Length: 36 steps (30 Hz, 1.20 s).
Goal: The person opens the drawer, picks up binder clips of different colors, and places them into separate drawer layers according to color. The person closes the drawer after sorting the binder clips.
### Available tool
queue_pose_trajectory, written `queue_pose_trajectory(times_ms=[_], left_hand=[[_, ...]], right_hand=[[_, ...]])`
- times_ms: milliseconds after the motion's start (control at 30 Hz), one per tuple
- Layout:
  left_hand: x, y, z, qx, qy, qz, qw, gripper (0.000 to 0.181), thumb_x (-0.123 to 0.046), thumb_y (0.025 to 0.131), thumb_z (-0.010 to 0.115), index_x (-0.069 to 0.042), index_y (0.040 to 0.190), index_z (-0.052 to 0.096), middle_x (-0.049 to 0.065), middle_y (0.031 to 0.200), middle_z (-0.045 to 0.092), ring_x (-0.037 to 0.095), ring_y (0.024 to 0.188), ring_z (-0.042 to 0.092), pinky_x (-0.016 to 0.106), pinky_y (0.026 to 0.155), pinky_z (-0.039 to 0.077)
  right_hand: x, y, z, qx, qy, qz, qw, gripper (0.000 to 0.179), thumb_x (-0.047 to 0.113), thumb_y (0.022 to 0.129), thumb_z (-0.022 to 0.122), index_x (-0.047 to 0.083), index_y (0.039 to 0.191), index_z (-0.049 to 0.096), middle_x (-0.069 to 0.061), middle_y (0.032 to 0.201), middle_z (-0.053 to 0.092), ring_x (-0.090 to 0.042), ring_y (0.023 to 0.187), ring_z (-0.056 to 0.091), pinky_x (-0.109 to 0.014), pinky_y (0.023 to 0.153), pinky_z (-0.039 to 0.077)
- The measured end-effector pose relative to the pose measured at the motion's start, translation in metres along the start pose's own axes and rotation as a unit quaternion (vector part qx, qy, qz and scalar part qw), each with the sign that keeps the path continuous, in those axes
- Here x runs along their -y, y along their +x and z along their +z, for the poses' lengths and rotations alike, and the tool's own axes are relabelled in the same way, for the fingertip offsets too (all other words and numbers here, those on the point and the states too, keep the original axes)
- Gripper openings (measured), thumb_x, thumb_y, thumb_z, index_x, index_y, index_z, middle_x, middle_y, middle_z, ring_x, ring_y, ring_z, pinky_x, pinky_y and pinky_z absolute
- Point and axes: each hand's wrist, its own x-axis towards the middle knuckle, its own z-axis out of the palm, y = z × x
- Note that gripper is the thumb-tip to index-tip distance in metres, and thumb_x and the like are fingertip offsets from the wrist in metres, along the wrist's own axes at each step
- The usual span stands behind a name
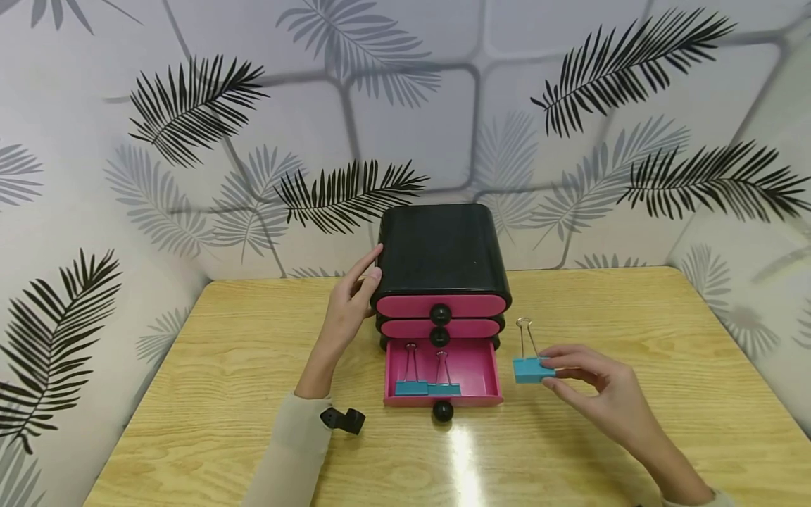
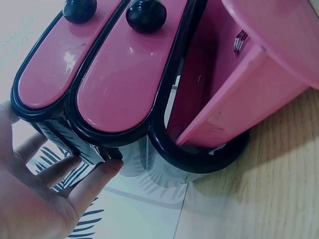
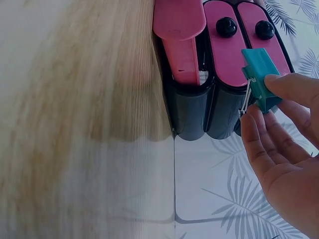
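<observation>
A black drawer unit [image 1: 443,246] with pink drawer fronts stands on the table, its bottom drawer [image 1: 476,366] pulled out. Two blue binder clips lie side by side in that drawer, a left one [image 1: 412,388] and a right one [image 1: 445,389], their wire handles pointing back. My left hand [image 1: 347,310] rests on the unit's left side with fingers extended; in the left wrist view its fingertips [image 2: 113,166] touch the black casing. To the right of the drawer, my right hand [image 1: 602,387] pinches another blue binder clip [image 1: 527,370] between thumb and fingers, handles upward.
Two upper drawers with black knobs, a top one [image 1: 405,305] and a middle one [image 1: 405,328], are closed. The open drawer's knob [image 1: 443,411] juts toward me. Behind the wooden table [image 1: 215,394] is a leaf-patterned backdrop [image 1: 418,127]. A black strap [image 1: 343,420] sits at my left cuff.
</observation>
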Motion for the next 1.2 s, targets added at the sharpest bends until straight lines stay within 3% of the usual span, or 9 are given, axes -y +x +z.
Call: queue_pose_trajectory(times_ms=[600,867,1033,1200], left_hand=[[0.004,0.0,-0.001,-0.002,0.01,-0.005,0.9999,0.049,-0.023,0.109,0.049,-0.017,0.158,0.043,0.005,0.161,0.04,0.029,0.124,0.059,0.049,0.082,0.059],[0.004,0.0,-0.001,-0.002,0.007,0.0,1.0,0.049,-0.022,0.109,0.048,-0.016,0.158,0.043,0.005,0.161,0.04,0.03,0.12,0.06,0.054,0.082,0.058],[0.002,-0.001,-0.001,-0.002,0.016,0.001,0.9999,0.049,-0.022,0.11,0.048,-0.015,0.158,0.043,0.006,0.162,0.039,0.029,0.123,0.06,0.049,0.081,0.059],[0.002,-0.001,-0.001,0.001,0.017,0.002,0.9999,0.05,-0.022,0.11,0.048,-0.015,0.159,0.042,0.006,0.162,0.039,0.027,0.111,0.061,0.047,0.081,0.059]], right_hand=[[-0.001,-0.003,0.012,0.032,0.001,0.002,0.9995,0.03,-0.009,0.082,0.081,0.01,0.105,0.078,-0.006,0.115,0.072,-0.013,0.098,0.072,-0.032,0.084,0.058],[-0.002,-0.003,0.019,0.043,0.005,0.008,0.999,0.029,-0.005,0.083,0.081,0.014,0.104,0.078,-0.004,0.114,0.073,-0.014,0.098,0.072,-0.034,0.084,0.059],[-0.003,-0.004,0.022,0.051,0.008,0.012,0.9986,0.029,-0.004,0.084,0.081,0.015,0.106,0.078,-0.002,0.115,0.073,-0.015,0.099,0.072,-0.034,0.084,0.058],[-0.003,-0.003,0.024,0.053,0.009,0.01,0.9985,0.029,-0.004,0.084,0.081,0.013,0.106,0.078,-0.004,0.114,0.073,-0.015,0.099,0.072,-0.035,0.083,0.059]])
